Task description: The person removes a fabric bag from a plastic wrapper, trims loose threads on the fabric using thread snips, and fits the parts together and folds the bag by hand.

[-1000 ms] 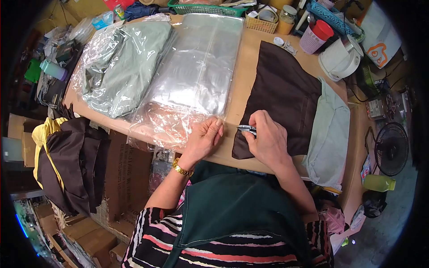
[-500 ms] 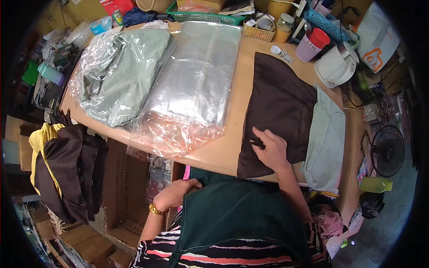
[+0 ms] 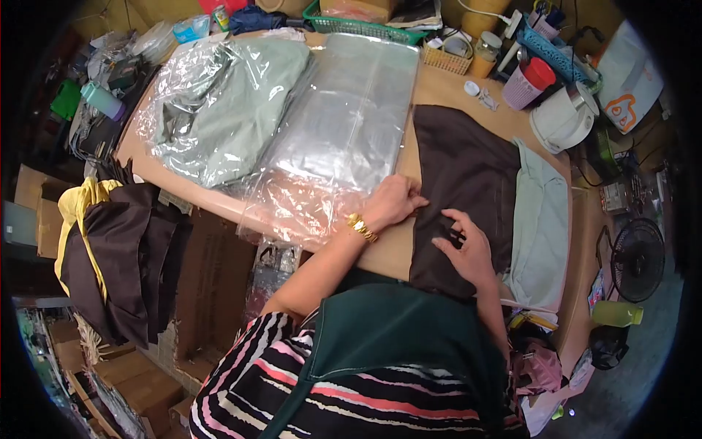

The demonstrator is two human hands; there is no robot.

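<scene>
A dark brown cloth piece (image 3: 461,161) lies flat on the tan table, its right side overlapping a folded pale green cloth (image 3: 541,219). At the brown cloth's left edge, my left hand (image 3: 395,201) is closed, its fingertips pinching the fabric there. My right hand (image 3: 470,249) hovers over or rests on the lower part of the same cloth, thumb and forefinger curved and apart. Something small and black shows within its curled fingers; its kind cannot be made out. Left of my hands lies a stack of clear plastic bags (image 3: 344,110).
Pale green cloth in clear plastic (image 3: 234,110) covers the table's left part. A green basket (image 3: 365,25), a pink cup (image 3: 523,84) and a white kettle (image 3: 563,121) stand along the back and right. Dark cloths (image 3: 131,256) hang over a box at left.
My left hand has come up from my lap to the brown cloth's left edge. My right hand has shifted slightly to the right and down on the cloth, and the view has turned somewhat.
</scene>
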